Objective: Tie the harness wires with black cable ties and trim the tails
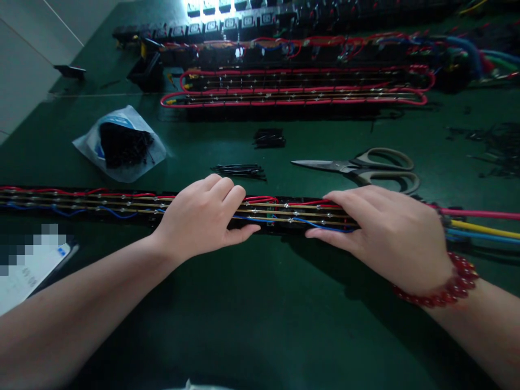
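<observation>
A long black wired strip (286,212) lies across the table, with brass-coloured rods and red and blue wires along it. My left hand (203,216) grips it left of centre, fingers over the far edge and thumb along the near edge. Farther right, my right hand (390,233) holds the same strip in a like way, a red bead bracelet (457,287) on its wrist. Thick red, yellow and blue cables (483,225) run out of the strip's right end. The strip's underside and the far fingertips are hidden.
Scissors (349,165) lie beyond the right hand. Two small bundles of black cable ties (270,138) and an open plastic bag (130,143) of them are behind the strip. Farther back are red-wired assemblies (300,89). A partly blurred phone-like object (36,271) rests at left.
</observation>
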{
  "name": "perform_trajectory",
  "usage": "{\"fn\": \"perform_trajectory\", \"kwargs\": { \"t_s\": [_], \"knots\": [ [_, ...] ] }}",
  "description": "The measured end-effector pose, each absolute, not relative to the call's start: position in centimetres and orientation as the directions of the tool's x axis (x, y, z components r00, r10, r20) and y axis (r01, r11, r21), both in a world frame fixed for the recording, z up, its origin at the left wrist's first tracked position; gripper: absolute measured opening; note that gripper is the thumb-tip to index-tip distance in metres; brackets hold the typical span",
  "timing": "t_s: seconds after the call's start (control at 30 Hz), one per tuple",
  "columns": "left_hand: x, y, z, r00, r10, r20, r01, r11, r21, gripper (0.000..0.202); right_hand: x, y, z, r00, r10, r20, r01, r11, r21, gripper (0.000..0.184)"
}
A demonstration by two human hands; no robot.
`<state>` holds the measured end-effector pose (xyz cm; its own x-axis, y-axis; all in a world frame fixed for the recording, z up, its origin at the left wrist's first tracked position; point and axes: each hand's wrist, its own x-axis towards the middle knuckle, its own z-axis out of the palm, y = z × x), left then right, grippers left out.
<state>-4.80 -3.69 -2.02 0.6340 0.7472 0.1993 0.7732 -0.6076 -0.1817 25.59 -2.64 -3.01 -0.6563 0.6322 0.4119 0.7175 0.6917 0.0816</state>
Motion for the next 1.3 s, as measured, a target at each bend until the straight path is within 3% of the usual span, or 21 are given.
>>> {"fn": "perform_trajectory", "kwargs": {
  "t_s": [0.2,0.57,0.8,1.0,1.3],
  "knots": [
    [-5.1,-3.5,-2.0,0.656,0.727,0.203,0.754,-0.627,-0.196,0.033,25.2,-3.4,-2.9,-0.676,0.606,0.419,0.703,0.701,0.121,0.059],
    [-4.3,-4.2,-1.1,0.641,0.757,0.125,0.766,-0.622,-0.163,0.030,24.9,-3.8,-2.8,-0.707,0.560,0.433,0.651,0.753,0.089,0.055],
    [-6.1,-3.3,-0.5,0.510,0.854,0.103,0.840,-0.520,0.156,0.064,25.0,-3.7,-2.9,-0.690,0.605,0.397,0.685,0.723,0.090,0.055],
    [-7.1,-2.5,-1.2,0.391,0.919,0.043,0.908,-0.393,0.143,0.074,25.1,-3.8,-3.0,-0.700,0.598,0.390,0.678,0.729,0.099,0.056],
    [-6.6,-2.6,-1.3,0.388,0.921,0.028,0.914,-0.389,0.117,0.077,25.2,-3.7,-3.0,-0.705,0.586,0.400,0.671,0.734,0.109,0.054]
  ]
}}
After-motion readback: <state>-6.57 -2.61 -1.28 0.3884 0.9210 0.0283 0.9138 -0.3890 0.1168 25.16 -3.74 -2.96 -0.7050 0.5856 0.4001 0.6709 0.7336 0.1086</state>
